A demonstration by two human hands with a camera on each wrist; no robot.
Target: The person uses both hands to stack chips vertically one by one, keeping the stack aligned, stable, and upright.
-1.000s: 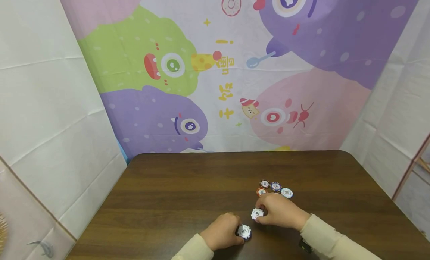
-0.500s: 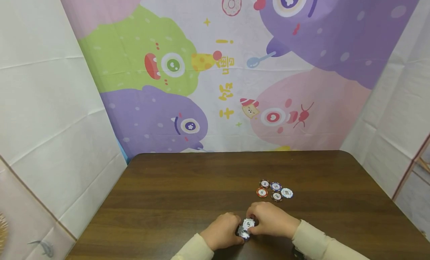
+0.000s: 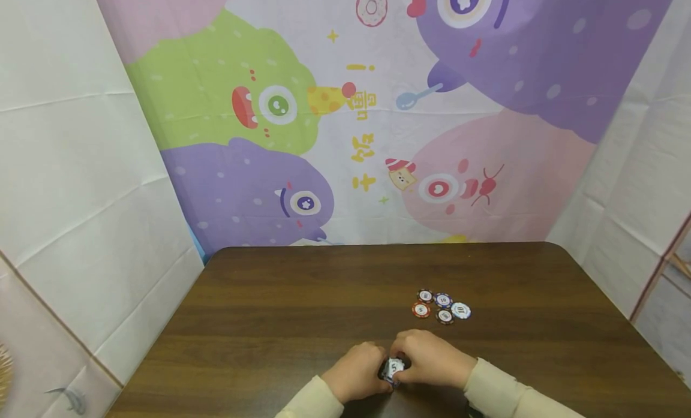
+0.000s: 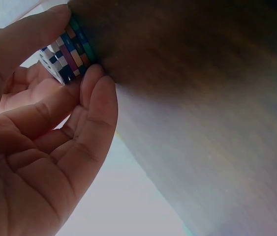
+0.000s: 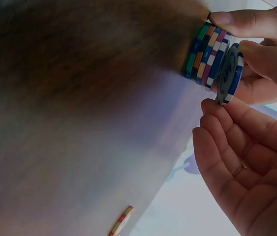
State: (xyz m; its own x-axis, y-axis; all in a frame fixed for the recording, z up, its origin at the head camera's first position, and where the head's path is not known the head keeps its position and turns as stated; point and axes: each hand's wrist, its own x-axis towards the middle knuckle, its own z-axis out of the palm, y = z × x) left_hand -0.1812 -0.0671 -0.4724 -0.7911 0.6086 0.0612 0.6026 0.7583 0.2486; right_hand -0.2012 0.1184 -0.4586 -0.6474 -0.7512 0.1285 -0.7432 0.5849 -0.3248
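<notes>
My left hand (image 3: 355, 371) grips a short stack of poker chips (image 4: 74, 51) at the front of the table, thumb on one side and fingers on the other. Green, blue, orange and purple edge bands show along the stack. Between the thumb and fingertips of my right hand (image 3: 434, 358) is one white-and-blue poker chip (image 5: 230, 73), pinched at its rim. It lies over the stack's top face, slightly tilted from it in the right wrist view. From the head view, a white face marked 5 shows between both hands, and the fingers hide most of the stack.
Several loose chips lie flat beyond my right hand: a red chip (image 3: 421, 310), a purple chip (image 3: 444, 300), a light blue chip (image 3: 461, 310) and two dark ones. The brown wooden table (image 3: 281, 298) ends at a printed cartoon cloth (image 3: 372, 214).
My right hand has moved left and toward me, bringing its white chip from beside the loose group onto the stack. The dark chip it covered is uncovered. My left hand has stayed put.
</notes>
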